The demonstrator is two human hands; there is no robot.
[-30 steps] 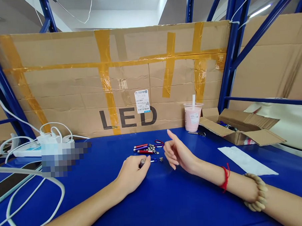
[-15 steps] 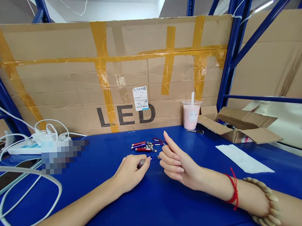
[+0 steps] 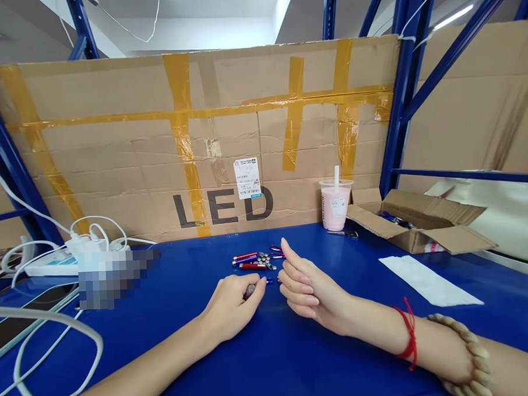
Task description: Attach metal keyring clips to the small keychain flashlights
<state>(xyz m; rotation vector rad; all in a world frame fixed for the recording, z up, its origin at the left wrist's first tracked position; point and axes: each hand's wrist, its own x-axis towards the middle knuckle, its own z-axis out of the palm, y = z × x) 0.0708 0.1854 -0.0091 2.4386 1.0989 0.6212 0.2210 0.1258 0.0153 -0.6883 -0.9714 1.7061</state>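
My left hand (image 3: 232, 307) rests on the blue table (image 3: 262, 361), its fingers curled round a small dark cylinder, probably a mini flashlight (image 3: 249, 291). My right hand (image 3: 306, 290) stands on its edge just to the right, thumb up, fingers loosely curled and nothing in them. Just beyond the hands lie red and blue mini flashlights (image 3: 249, 261), a small heap of button batteries (image 3: 264, 260) and a red clip (image 3: 275, 249). A red string and a bead bracelet (image 3: 465, 350) are on my right wrist.
A taped cardboard wall marked LED (image 3: 224, 207) closes the back. A pink drink cup with a straw (image 3: 336, 203) and an open cardboard box (image 3: 416, 220) stand at the right, a white sheet (image 3: 429, 282) before them. A power strip with white cables (image 3: 56, 259) and a tablet (image 3: 22, 318) lie left.
My right hand has drawn back toward me and closer to the left hand, its fingers curling in. The left hand has kept its hold on the small cylinder.
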